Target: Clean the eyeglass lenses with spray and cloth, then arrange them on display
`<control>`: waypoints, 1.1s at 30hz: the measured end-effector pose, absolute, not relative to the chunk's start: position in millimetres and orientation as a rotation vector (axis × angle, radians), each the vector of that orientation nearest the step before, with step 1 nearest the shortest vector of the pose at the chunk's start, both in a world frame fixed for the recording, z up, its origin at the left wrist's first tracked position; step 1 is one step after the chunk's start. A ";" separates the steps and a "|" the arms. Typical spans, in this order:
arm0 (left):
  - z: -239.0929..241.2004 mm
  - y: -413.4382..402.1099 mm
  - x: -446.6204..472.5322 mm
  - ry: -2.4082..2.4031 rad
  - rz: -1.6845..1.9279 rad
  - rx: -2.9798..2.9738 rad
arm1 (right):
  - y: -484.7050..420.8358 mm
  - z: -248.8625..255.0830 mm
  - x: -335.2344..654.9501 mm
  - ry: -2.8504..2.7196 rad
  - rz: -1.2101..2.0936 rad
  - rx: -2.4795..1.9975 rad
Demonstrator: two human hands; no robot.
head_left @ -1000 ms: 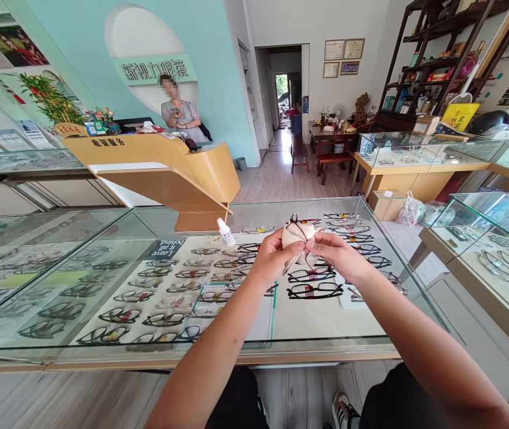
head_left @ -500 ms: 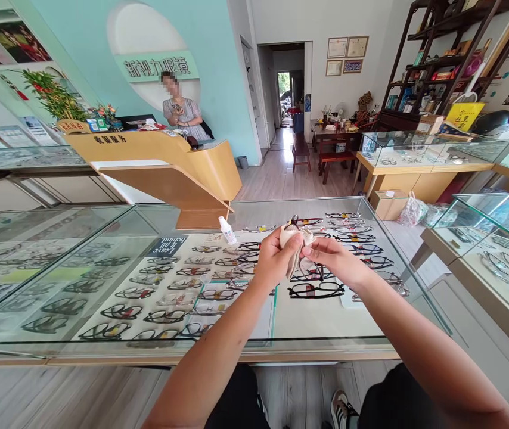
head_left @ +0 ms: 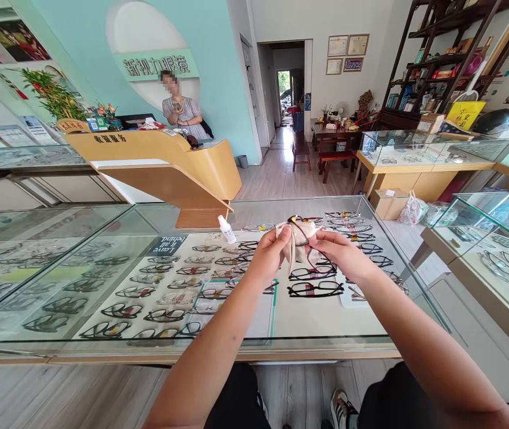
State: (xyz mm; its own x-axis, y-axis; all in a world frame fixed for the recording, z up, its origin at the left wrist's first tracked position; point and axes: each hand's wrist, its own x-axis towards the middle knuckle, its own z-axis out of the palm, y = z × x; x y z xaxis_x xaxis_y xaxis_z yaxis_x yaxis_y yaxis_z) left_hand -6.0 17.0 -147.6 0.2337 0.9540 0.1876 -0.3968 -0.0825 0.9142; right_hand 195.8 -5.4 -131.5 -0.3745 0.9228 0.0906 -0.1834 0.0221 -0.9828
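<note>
I hold a pair of dark-framed glasses above the glass display case, wrapped partly in a beige cleaning cloth. My left hand pinches the cloth around one lens. My right hand grips the frame and the cloth from the other side. One lens hangs below the cloth between my hands. Both hands are closed. A small white spray bottle stands on the case just left of my left hand.
Rows of spectacle frames lie inside the case. More glass cases stand left and right. A person stands behind the wooden reception counter. A dark shelf unit fills the back right.
My hands have shifted slightly, with the cloth spreading wider over the frame. The hanging lens shows a little lower between them. The person at the counter stays put.
</note>
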 end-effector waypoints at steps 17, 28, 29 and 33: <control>-138.7 7.4 -2.4 0.631 1.258 1.183 | -10.4 -136.2 187.2 -1.407 1.545 -0.792; -146.4 10.8 1.2 0.812 1.410 1.085 | -17.5 -130.8 178.8 -1.500 1.499 -0.808; -145.7 11.9 0.6 0.803 1.394 1.053 | -16.7 -131.0 179.9 -1.500 1.485 -0.820; -144.3 19.0 -3.2 0.739 1.383 0.920 | -9.8 -130.2 188.2 -1.484 1.387 -0.823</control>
State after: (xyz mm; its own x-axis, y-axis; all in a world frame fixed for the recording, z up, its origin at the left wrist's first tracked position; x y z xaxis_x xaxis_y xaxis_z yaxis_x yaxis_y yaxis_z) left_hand -3.2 19.0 -144.3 0.0740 0.9936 0.0853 -0.4817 -0.0393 0.8755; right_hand 188.2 -9.8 -130.2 -0.3589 0.9169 0.1746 -0.1121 0.1433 -0.9833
